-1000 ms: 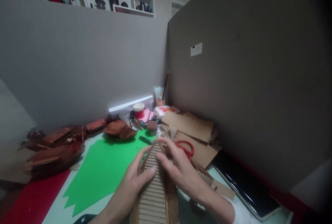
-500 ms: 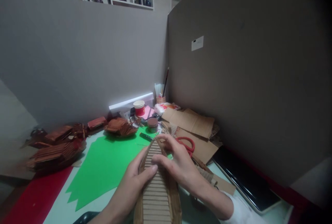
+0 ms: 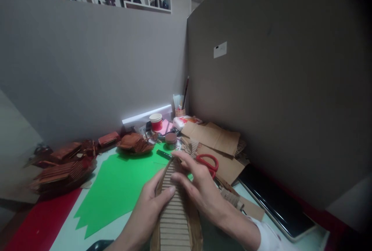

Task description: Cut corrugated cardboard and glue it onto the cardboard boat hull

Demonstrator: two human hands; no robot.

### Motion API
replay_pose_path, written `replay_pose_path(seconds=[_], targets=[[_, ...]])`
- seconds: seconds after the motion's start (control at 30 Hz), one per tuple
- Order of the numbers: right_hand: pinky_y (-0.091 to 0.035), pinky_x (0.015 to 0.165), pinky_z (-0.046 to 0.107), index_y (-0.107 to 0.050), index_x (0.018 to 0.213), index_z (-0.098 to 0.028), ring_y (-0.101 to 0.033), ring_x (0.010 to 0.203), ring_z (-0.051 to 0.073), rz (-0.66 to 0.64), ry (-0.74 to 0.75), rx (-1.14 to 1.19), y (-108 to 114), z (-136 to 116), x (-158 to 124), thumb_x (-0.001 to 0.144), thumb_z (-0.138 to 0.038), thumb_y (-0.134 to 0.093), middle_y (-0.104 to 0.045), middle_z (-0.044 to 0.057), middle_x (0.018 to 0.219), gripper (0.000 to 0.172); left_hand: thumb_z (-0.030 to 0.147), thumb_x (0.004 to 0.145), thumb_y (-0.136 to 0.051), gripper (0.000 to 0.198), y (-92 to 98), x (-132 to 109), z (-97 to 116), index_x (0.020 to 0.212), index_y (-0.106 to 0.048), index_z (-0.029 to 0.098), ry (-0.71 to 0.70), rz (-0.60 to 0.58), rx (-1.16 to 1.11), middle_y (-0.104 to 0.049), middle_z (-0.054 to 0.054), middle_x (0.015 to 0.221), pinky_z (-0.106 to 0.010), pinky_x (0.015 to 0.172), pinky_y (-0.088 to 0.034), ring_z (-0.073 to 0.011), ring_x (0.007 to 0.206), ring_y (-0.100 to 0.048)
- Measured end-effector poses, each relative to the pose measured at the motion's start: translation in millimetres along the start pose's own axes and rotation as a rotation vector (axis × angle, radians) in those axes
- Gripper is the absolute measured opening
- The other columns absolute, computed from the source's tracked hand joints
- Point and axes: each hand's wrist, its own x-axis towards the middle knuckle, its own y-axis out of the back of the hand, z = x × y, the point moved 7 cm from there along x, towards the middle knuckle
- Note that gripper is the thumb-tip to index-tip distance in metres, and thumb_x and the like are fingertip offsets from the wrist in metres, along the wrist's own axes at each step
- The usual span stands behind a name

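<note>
A long boat-shaped piece of corrugated cardboard [image 3: 174,220] points away from me at the bottom centre, its ridges running crosswise between raised side strips. My left hand [image 3: 152,200] grips its left side, the thumb lying on the ridged surface. Around the far tip and right side curls my right hand [image 3: 199,185], its thumb also on the ridges and its index finger over the tip. Green sheets [image 3: 116,189] lie beneath and left of the hands. Just beyond the tip is a dark marker [image 3: 164,154]. Red-handled scissors [image 3: 216,162] rest right of my right hand.
Brown-red boat-like models [image 3: 64,169] stand at the left, another [image 3: 135,143] behind the green sheets. A paper cup [image 3: 156,122], a small jar [image 3: 171,139] and a brush holder [image 3: 180,111] are at the back. Cardboard pieces [image 3: 215,136] and a black glossy device [image 3: 273,200] lie right.
My right index finger has shifted slightly left over the cardboard tip, and the right thumb has moved a little. Both hands keep their hold. The view has shifted very slightly.
</note>
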Motion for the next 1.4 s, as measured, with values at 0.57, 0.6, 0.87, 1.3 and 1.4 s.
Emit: replay_pose_path(seconds=[0.57,0.6,0.87,1.3,1.4], targets=[[-0.050,0.089,0.044,-0.050,0.131,-0.015,-0.052,0.104,0.026,0.153,0.443,-0.378,2.5,-23.9,-4.8,0.085,-0.004,-0.064,-0.062,0.014,0.120,0.049,0.023,0.077,-0.071,0.041,8.3,3.5,-4.1,0.118,-0.071,0.020,-0.036,0.071,-0.034,-0.075,-0.003,0.115,-0.031,0.093,-0.048,-0.0253,0.107,-0.065],[-0.050,0.090,0.045,-0.049,0.132,-0.015,-0.052,0.105,0.026,0.152,0.455,-0.389,2.0,-24.3,-4.8,0.086,-0.004,-0.063,-0.062,0.014,0.123,0.049,0.023,0.077,-0.071,0.040,8.4,3.3,-4.2,0.117,-0.072,0.020,-0.041,0.071,-0.047,-0.075,-0.003,0.114,-0.032,0.092,-0.048,-0.0257,0.106,-0.065],[-0.050,0.088,0.043,-0.054,0.122,-0.017,-0.051,0.103,0.025,0.152,0.488,-0.404,0.1,-28.9,-7.9,0.090,-0.002,-0.056,-0.063,0.014,0.124,0.036,0.025,0.076,-0.072,0.041,11.8,4.4,-3.2,0.117,-0.071,0.020,-0.071,0.122,-0.049,-0.071,-0.005,0.123,-0.037,0.103,-0.044,-0.0296,0.117,-0.061],[-0.043,0.068,0.030,-0.052,0.086,-0.020,-0.052,0.077,0.018,0.243,0.349,-0.239,14.1,-26.0,-6.0,0.093,-0.003,-0.046,-0.058,0.004,0.082,0.019,0.036,0.089,-0.062,0.059,0.6,-3.6,3.7,0.144,-0.043,0.037,-0.097,0.063,0.224,-0.035,0.008,0.156,-0.026,0.118,-0.021,-0.0141,0.145,-0.027],[-0.045,0.069,0.030,-0.054,0.087,-0.020,-0.054,0.078,0.017,0.263,0.315,-0.212,16.7,-24.5,-5.2,0.091,-0.003,-0.049,-0.059,0.003,0.084,0.017,0.039,0.090,-0.060,0.052,0.0,-4.9,5.2,0.140,-0.047,0.040,-0.101,0.043,0.253,-0.040,0.009,0.153,-0.029,0.119,-0.022,-0.0154,0.144,-0.032]])
